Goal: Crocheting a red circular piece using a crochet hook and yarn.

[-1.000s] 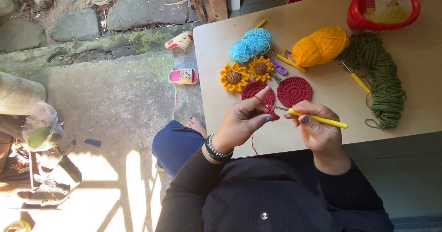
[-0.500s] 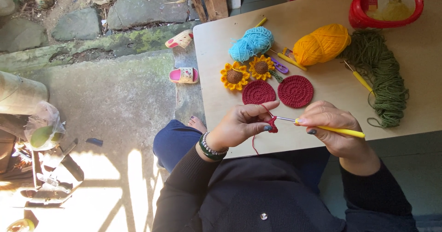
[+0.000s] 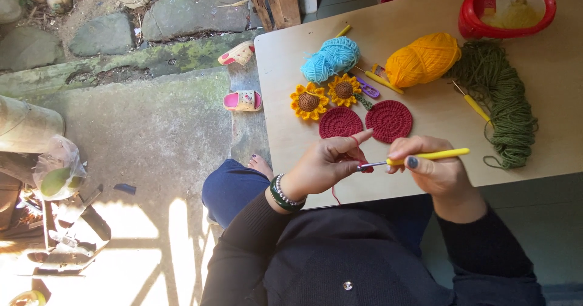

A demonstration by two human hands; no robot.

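Observation:
My right hand (image 3: 428, 166) grips a yellow-handled crochet hook (image 3: 425, 156), its metal tip pointing left toward my left hand (image 3: 325, 166). My left hand pinches a small dark red crochet piece (image 3: 363, 166), with red yarn wrapped over the raised index finger and a strand hanging below. Both hands hover over the near edge of a light wooden table (image 3: 546, 87). Just beyond them lie two round dark red crocheted discs (image 3: 340, 122) (image 3: 389, 121) and two crocheted sunflowers (image 3: 308, 101) (image 3: 344, 90).
Farther back on the table sit a light blue yarn ball (image 3: 331, 59), an orange-yellow yarn ball (image 3: 423, 58), a heap of green yarn (image 3: 501, 96), another yellow hook (image 3: 473, 104) and a red tub (image 3: 507, 8). Pink sandals (image 3: 242, 101) lie on the stone ground at left.
The view has shifted slightly. My hands have drawn a little nearer each other at the table edge, the hook tip now at the red piece; my left index finger is raised.

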